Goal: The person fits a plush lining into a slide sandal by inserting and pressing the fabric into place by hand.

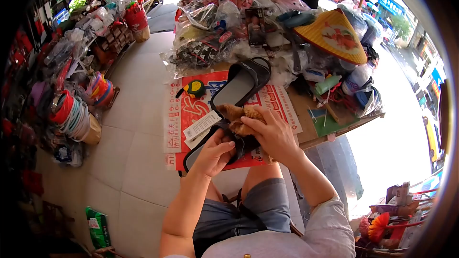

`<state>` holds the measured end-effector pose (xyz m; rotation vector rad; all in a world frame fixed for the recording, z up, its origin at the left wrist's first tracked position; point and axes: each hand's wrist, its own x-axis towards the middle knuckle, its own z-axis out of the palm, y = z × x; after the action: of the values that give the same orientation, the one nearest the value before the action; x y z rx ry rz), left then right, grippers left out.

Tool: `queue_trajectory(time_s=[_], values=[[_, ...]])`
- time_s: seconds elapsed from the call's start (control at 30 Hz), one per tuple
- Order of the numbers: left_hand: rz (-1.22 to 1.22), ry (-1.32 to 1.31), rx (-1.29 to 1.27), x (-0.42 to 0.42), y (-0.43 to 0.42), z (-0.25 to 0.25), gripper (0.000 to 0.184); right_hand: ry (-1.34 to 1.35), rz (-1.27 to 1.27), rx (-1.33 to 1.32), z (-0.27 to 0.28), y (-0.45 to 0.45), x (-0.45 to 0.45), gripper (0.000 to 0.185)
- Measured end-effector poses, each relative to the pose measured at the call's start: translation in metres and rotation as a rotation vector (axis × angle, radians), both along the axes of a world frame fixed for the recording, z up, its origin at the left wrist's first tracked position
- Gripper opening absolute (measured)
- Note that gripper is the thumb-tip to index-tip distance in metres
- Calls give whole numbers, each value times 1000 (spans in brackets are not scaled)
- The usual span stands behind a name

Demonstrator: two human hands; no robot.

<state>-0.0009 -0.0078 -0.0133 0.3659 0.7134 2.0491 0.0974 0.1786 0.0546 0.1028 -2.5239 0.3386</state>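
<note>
My left hand (216,153) is closed around the strap of a black slide sandal (197,152) with a grey sole, just above my lap. A white paper tag (200,125) hangs by the fingers. My right hand (273,134) holds a crumpled brown cloth (236,117) against the same sandal. The other black sandal (243,82) lies just beyond, on a red and white printed sheet (191,111). A yellow and black tape measure (195,89) rests on the sheet to the left.
Plastic-wrapped goods (205,24) are heaped at the table's back. A yellow conical hat (332,36) sits at the right, above a green roll (328,84) and a bottle (357,79). Baskets of goods (71,114) line the left side. A green packet (98,227) lies on the floor.
</note>
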Motion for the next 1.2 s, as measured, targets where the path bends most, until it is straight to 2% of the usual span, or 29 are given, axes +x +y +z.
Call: queue_trajectory(time_s=[0.03,0.1,0.27,0.33,0.37,0.43,0.47,0.63,0.7,0.83,0.9,0.93,1.03,1.13,1.2], values=[[-1,-8,-13,0,0,1,61,4,4,0,-9,8,-7,40],[5,-18,-16,0,1,3,61,-60,-39,-186,-17,33,-15,36],[-7,-19,-8,2,3,7,61,-134,-180,-14,5,40,-13,35],[-13,-17,-13,3,3,11,61,93,-183,132,15,32,-21,36],[-12,-10,-19,4,2,12,62,91,-182,132,10,29,-23,36],[-13,-16,-16,3,3,6,61,-64,-87,214,-14,26,-28,38],[-15,-19,-9,1,3,4,61,-105,-102,151,-26,32,-30,38],[-9,-23,4,1,3,3,61,-211,-204,221,-2,53,-14,37],[-28,-23,11,1,4,6,61,-104,-263,264,18,42,-12,36],[-23,-29,-7,2,3,2,60,30,-140,231,6,32,-17,35],[-26,-19,7,0,3,1,62,-131,-118,175,-17,39,-20,33],[-19,-14,13,0,4,3,62,-193,-141,41,-13,45,-15,34],[28,21,-44,7,7,13,60,-180,-229,75,-16,59,-5,37],[116,176,-256,14,11,33,54,-102,-228,-20,-18,65,5,40],[202,502,-287,20,11,41,49,-37,-230,-59,-9,66,11,40]])
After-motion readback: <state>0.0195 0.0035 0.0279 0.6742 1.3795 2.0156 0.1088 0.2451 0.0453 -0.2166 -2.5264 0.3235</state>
